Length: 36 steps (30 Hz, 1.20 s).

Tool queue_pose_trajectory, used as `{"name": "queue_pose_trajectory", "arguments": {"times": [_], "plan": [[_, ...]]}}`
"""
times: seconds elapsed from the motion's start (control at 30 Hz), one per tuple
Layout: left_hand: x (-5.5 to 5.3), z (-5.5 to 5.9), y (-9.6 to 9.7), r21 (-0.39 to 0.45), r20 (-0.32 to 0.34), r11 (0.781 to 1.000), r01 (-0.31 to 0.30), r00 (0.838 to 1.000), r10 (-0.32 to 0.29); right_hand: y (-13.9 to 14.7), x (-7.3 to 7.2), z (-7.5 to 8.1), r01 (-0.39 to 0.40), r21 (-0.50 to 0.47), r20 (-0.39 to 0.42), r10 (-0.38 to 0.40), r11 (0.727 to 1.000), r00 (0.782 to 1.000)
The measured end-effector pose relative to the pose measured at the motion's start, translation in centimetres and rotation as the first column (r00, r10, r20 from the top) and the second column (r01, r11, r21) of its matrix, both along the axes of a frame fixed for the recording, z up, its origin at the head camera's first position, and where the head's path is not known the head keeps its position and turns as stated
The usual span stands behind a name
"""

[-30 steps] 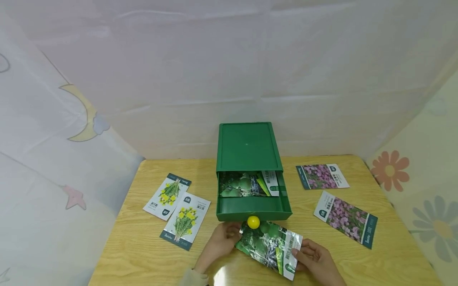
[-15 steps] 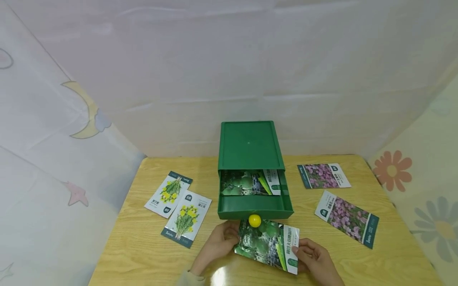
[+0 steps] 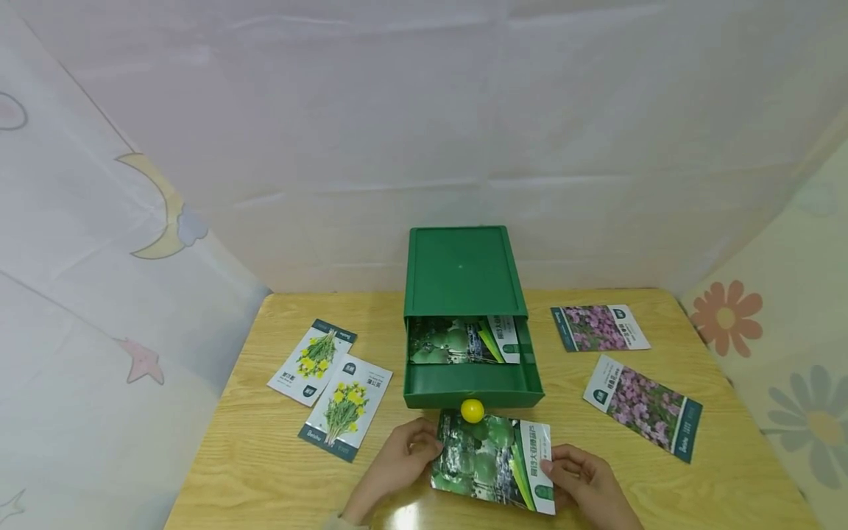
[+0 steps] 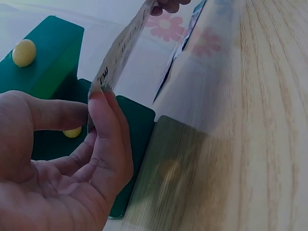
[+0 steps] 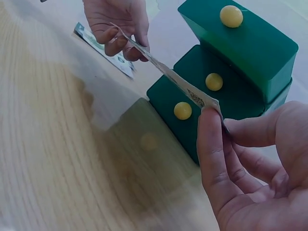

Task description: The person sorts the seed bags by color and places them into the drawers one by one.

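My left hand (image 3: 400,458) and right hand (image 3: 589,484) hold a glossy seed packet (image 3: 478,460) between them, with round green fruit pictured on it. The left thumb and fingers pinch its left edge, while the right ones pinch its white printed end. Both wrist views show the packet (image 4: 120,50) edge-on and raised above the table. Just beyond it, a green drawer (image 3: 473,398) with a yellow knob (image 3: 472,411) is pulled out of a green cabinet (image 3: 464,272). Inside lies a similar green seed packet (image 3: 457,341).
Two seed packets with yellow flowers (image 3: 311,361) lie on the wooden table (image 3: 232,456) at left, one partly overlapping the other. At right are two pink-flower seed packets (image 3: 642,408), set apart. Lower drawers with yellow knobs (image 5: 214,82) show beneath the open one.
The held packet has turned straighter, its left end coming nearer to me along with the left hand. The right hand has barely moved. The drawer and other packets stay put.
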<state>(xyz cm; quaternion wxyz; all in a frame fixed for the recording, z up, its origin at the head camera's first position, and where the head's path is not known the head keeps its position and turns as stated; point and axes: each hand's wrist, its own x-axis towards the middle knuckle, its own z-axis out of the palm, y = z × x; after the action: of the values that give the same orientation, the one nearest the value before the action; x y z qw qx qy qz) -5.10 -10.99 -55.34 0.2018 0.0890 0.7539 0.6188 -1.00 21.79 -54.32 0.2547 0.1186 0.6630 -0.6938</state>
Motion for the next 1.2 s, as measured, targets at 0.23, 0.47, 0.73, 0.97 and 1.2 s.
{"name": "queue_pose_trajectory", "arguments": {"times": [0.23,0.47,0.73,0.97,1.2], "plan": [[0.7,0.4,-0.2,0.094,0.015,0.996,-0.001,1.0,-0.001,0.1,0.0,1.0,-0.033,-0.002,-0.014,0.033,0.999,0.999],[1.0,1.0,-0.6,0.111,-0.061,0.994,-0.017,0.998,0.024,0.1,-0.2,2.3,-0.046,0.025,-0.008,0.046,0.999,0.999],[1.8,2.6,-1.2,0.173,0.003,0.985,-0.014,1.0,0.013,-0.3,0.0,3.8,-0.055,0.04,-0.037,0.056,0.998,0.998],[2.5,3.9,-1.4,0.191,0.058,0.981,-0.02,0.998,0.01,-0.2,0.2,4.7,-0.105,-0.021,-0.072,0.104,0.994,0.992],[3.0,5.1,-1.7,0.177,0.065,0.984,-0.017,0.998,0.006,-0.1,0.5,5.5,-0.142,-0.065,-0.079,0.137,0.988,0.987]]}}
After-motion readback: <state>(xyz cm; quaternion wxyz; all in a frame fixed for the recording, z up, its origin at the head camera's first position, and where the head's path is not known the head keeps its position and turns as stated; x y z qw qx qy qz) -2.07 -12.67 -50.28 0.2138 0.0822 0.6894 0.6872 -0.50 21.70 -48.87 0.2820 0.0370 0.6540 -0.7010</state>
